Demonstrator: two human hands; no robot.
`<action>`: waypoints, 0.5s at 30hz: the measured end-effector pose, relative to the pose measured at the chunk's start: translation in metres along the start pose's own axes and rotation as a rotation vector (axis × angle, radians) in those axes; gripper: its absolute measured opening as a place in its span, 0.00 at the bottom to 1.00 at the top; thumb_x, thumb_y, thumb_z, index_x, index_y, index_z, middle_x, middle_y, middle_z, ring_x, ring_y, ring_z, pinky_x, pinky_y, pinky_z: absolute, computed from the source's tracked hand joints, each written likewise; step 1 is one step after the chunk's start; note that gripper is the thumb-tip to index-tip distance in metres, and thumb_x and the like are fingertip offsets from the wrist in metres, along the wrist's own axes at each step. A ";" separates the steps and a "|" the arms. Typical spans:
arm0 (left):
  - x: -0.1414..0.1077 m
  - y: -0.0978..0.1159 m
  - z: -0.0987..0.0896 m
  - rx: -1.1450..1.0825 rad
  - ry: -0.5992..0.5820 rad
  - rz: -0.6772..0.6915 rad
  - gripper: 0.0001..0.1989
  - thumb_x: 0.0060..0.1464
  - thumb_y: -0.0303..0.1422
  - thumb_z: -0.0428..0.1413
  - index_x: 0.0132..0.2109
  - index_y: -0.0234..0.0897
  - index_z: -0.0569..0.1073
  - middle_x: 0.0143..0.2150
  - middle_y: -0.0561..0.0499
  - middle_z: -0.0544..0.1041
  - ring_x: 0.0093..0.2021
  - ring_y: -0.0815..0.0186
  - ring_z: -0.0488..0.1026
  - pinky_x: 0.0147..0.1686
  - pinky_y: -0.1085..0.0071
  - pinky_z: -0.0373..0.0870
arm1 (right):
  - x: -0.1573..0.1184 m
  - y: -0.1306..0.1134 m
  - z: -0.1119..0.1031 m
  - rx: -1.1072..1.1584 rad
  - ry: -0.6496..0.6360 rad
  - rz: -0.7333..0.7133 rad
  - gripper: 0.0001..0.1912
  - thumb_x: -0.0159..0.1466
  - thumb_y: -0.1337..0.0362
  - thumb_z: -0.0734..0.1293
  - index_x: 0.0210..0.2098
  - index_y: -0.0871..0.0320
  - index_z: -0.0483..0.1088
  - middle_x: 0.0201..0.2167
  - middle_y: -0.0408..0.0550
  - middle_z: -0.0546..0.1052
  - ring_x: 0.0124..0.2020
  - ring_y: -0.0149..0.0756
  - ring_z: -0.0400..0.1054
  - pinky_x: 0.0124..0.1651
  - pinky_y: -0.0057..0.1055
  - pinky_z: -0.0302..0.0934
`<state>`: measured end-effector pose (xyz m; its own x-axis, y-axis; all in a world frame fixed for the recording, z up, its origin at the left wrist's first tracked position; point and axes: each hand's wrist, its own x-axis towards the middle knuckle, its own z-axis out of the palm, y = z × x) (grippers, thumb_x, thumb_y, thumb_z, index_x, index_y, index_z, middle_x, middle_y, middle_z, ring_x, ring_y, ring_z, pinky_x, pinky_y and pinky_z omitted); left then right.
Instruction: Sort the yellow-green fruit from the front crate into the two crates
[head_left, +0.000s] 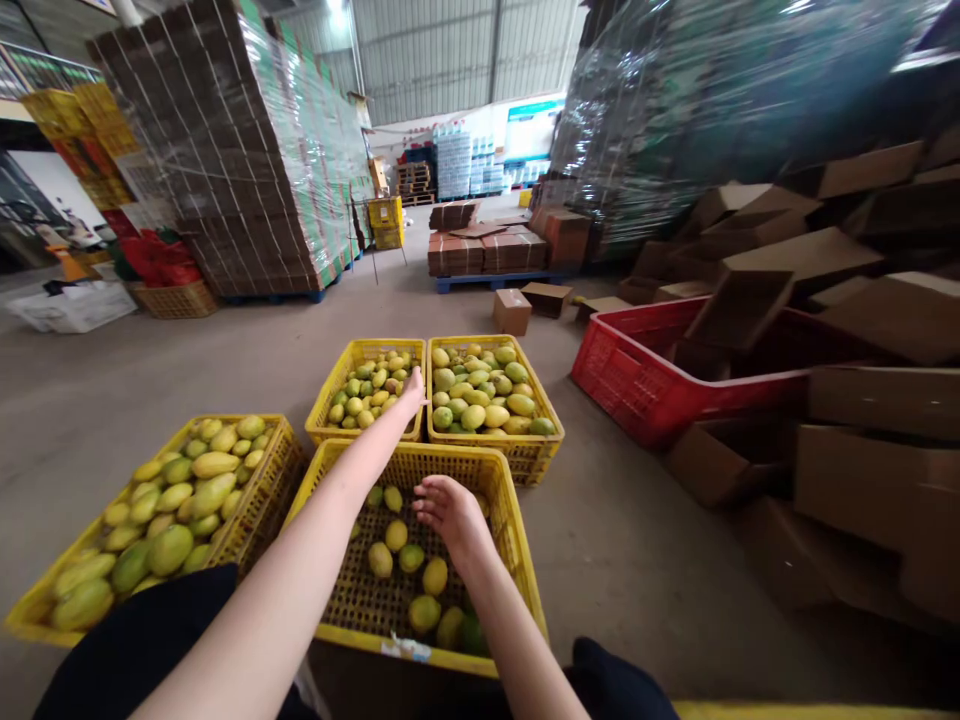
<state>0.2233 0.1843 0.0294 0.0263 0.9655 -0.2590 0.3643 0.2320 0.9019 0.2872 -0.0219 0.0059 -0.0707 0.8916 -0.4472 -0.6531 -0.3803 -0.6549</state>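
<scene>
My left hand (pixel 415 388) reaches over the right side of the far-left yellow crate (pixel 321 408), which holds many green-yellow mangoes (pixel 365 388). Its thumb stands apart from the fingers, and I see nothing held in it; the fingertips are small and blurred. Above the near yellow crate (pixel 529 565), my right hand (pixel 452 518) is open, its fingers loosely bent and nothing in them. Several loose mangoes (pixel 396 536) lie on that crate's slatted bottom, some near the front edge. My forearms hide part of the crate.
A full crate of mangoes (pixel 487 390) stands at the far right, another fuller crate (pixel 262 470) at the left. Beyond to the right are a red crate (pixel 637 385) and heaped cardboard boxes (pixel 877 480). Wrapped pallet stacks (pixel 217 150) rise behind.
</scene>
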 end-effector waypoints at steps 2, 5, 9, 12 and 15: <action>0.000 -0.013 -0.001 0.093 0.010 -0.047 0.25 0.68 0.44 0.37 0.58 0.33 0.66 0.60 0.41 0.70 0.54 0.60 0.71 0.42 0.75 0.72 | 0.001 -0.003 0.000 0.008 0.010 -0.012 0.07 0.46 0.64 0.70 0.25 0.60 0.72 0.23 0.47 0.78 0.21 0.32 0.70 0.28 0.27 0.62; -0.022 -0.068 -0.015 0.291 -0.044 -0.132 0.19 0.66 0.38 0.42 0.50 0.33 0.72 0.48 0.43 0.77 0.45 0.62 0.74 0.38 0.73 0.72 | 0.000 -0.007 0.000 0.033 0.023 0.005 0.03 0.49 0.67 0.67 0.24 0.60 0.72 0.22 0.48 0.78 0.21 0.32 0.70 0.28 0.28 0.62; -0.073 -0.160 -0.051 0.592 -0.193 -0.320 0.09 0.54 0.30 0.57 0.27 0.33 0.74 0.23 0.49 0.73 0.33 0.58 0.75 0.32 0.68 0.69 | -0.005 -0.005 -0.002 0.135 -0.017 0.094 0.03 0.52 0.70 0.66 0.24 0.59 0.72 0.22 0.47 0.78 0.21 0.31 0.71 0.29 0.26 0.63; -0.106 -0.211 -0.075 0.758 -0.285 -0.432 0.09 0.47 0.26 0.62 0.22 0.32 0.72 0.20 0.51 0.71 0.31 0.57 0.75 0.32 0.66 0.69 | -0.013 -0.001 -0.001 0.205 -0.024 0.157 0.04 0.54 0.71 0.65 0.25 0.59 0.72 0.22 0.46 0.78 0.22 0.31 0.71 0.29 0.26 0.63; -0.121 -0.239 -0.087 0.857 -0.318 -0.447 0.07 0.53 0.32 0.62 0.33 0.31 0.76 0.32 0.51 0.76 0.37 0.60 0.75 0.39 0.65 0.72 | -0.021 0.000 0.001 0.248 -0.015 0.197 0.06 0.55 0.71 0.63 0.25 0.60 0.71 0.21 0.47 0.77 0.22 0.32 0.71 0.28 0.27 0.63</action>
<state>0.0517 0.0220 -0.1245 -0.0750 0.7060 -0.7043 0.9427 0.2804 0.1807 0.2884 -0.0403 0.0158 -0.2241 0.8113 -0.5400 -0.7896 -0.4759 -0.3873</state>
